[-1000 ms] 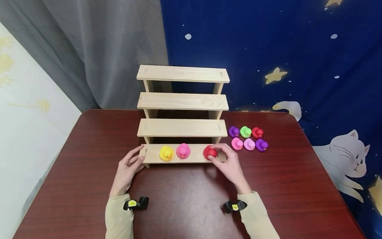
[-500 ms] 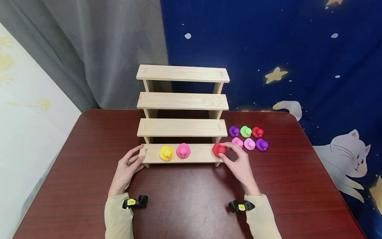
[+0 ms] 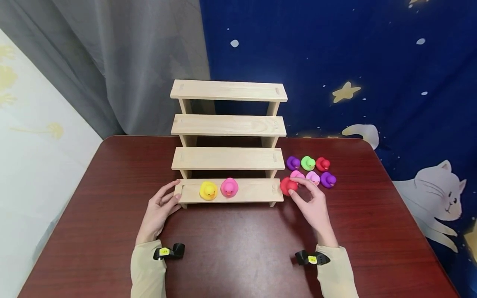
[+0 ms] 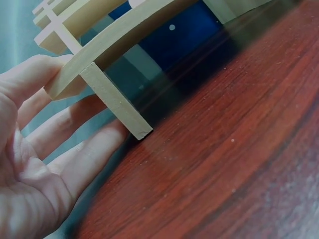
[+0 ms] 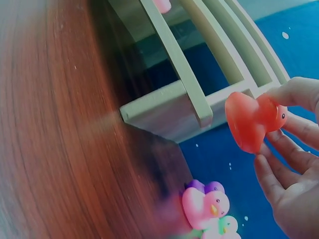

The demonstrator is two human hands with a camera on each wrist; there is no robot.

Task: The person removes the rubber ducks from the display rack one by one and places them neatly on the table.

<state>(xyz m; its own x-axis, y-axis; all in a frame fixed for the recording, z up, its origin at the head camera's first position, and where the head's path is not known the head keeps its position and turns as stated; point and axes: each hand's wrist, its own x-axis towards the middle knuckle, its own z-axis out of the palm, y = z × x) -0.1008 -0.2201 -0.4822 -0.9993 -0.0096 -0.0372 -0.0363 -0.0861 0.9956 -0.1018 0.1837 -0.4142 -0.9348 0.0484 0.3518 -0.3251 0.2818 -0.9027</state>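
Observation:
A stepped wooden shelf (image 3: 257, 190) stands on the table; a yellow duck (image 3: 208, 191) and a pink duck (image 3: 229, 188) sit on its lowest step. My left hand (image 3: 158, 213) holds the left end of that step between thumb and fingers. In the left wrist view, the fingers (image 4: 82, 162) reach past the shelf's leg (image 4: 117, 102). Just beyond the step's right end, my right hand (image 3: 313, 207) pinches a red rubber duck (image 3: 288, 186). The right wrist view shows this red duck (image 5: 254, 119) raised off the table, gripped by thumb and fingertips.
Right of the shelf, two rows of ducks stand on the dark red table (image 3: 238, 244): purple (image 3: 292, 162), green (image 3: 308, 163) and red (image 3: 322, 164) behind, pink (image 3: 297, 176), light pink (image 3: 313, 178) and purple (image 3: 328, 179) in front. Curtains hang behind.
My right hand has carried the red duck rightward, from above the lowest step to past its right end. The left hand stays at the shelf's left end.

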